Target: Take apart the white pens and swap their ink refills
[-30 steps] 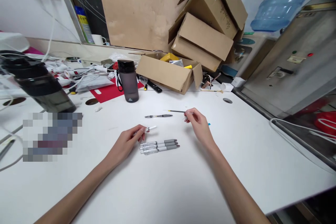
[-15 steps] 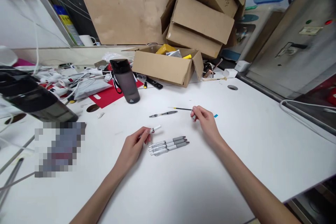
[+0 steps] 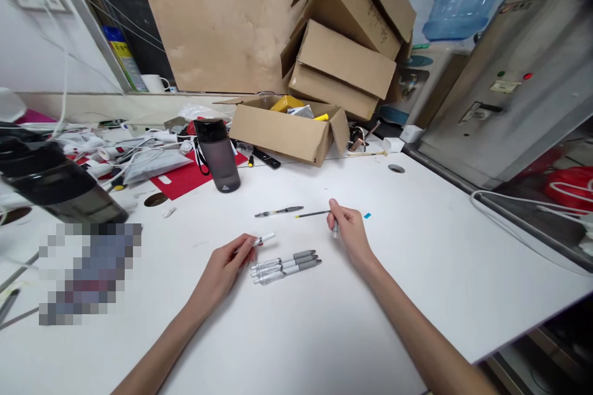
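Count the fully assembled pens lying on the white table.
3: the assembled pens lie side by side between the left hand and the right hand. Loose pen parts lie farther back; more may hide in the clutter.

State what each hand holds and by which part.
Left hand pinches a white pen barrel near its rear end. Right hand holds a thin dark refill by one end.

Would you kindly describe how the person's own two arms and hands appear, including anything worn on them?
Both forearms are bare up to the frame's lower edge, with no sleeves in view. The left hand and right hand wear no gloves, and no rings, watch or bracelet show on either wrist. The arms are slim; no markings or cables are visible on them.
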Tool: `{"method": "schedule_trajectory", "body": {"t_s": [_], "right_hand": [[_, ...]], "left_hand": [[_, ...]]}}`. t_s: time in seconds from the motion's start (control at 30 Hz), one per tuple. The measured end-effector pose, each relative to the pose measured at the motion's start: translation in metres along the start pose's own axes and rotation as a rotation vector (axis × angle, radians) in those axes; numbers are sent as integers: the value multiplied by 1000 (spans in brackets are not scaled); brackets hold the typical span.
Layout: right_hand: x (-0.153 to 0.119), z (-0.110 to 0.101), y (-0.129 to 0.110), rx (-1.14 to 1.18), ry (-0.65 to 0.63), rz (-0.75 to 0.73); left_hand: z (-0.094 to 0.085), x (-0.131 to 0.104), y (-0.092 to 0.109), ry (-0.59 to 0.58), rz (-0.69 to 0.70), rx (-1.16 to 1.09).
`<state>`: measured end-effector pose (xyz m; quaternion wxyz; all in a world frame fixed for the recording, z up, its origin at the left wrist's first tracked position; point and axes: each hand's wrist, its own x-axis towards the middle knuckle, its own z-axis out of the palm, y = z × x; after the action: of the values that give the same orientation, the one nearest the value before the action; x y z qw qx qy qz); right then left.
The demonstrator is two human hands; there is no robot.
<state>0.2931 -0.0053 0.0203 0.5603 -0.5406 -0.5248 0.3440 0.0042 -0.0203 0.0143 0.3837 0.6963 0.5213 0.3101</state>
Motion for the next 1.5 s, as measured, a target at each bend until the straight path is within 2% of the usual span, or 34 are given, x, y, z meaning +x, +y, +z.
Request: {"method": "schedule_trajectory", "body": {"t_s": [0.2,0.4,0.5,0.67,0.9,1.13,1.5], "right_hand": [[-1,-1,-1,-7,-48,-9],[-1,-7,-3,36,-188,-57],[-4,-7,-2,21,-212,-64],[-8,-7,-2,-45,-181,-105],[-6,-12,0,-19,-100,-104],[-2,-12,1,-1,-110,-114],[-5,-15,-3,-15,-85,-156]], "left_hand": [[1,0,0,-20,11,-14],[3,-1,2,-15,32,0],[4,-1,2,-21,23,4],[4,-1,4,-31,41,3],[4,-2,3,-46,43,11],[3,0,0,17,25,2],[4,-2,-1,42,20,-7]]}}
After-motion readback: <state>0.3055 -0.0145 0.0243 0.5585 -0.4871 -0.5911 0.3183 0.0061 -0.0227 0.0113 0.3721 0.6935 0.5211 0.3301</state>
